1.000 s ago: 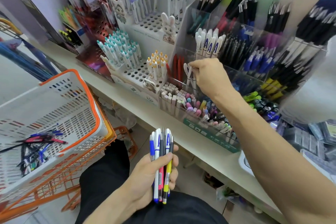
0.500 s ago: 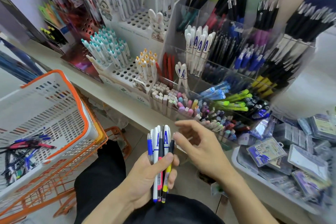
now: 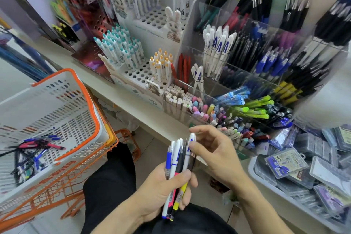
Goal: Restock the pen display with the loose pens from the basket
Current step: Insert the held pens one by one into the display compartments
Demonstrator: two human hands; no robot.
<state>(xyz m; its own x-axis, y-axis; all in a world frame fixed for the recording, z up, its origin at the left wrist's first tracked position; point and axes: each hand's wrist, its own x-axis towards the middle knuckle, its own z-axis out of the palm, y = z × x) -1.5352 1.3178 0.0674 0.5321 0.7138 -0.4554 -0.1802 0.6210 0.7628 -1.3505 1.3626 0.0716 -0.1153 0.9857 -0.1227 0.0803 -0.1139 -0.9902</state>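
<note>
A second ago the right hand [image 3: 218,155] was up at the clear acrylic pen display [image 3: 247,66]; now it has come down below the display and pinches the top of a white pen [image 3: 190,145] between thumb and forefinger. That pen still stands in the bunch of pens [image 3: 176,176], smooth plastic barrels in white, blue, black, pink and yellow, which the left hand [image 3: 165,190] keeps gripped with fingers curled round, as before. Left of the display sits the white slotted basket [image 3: 57,112] with its orange rim, loose pens [image 3: 34,150] lying tangled on its floor.
</note>
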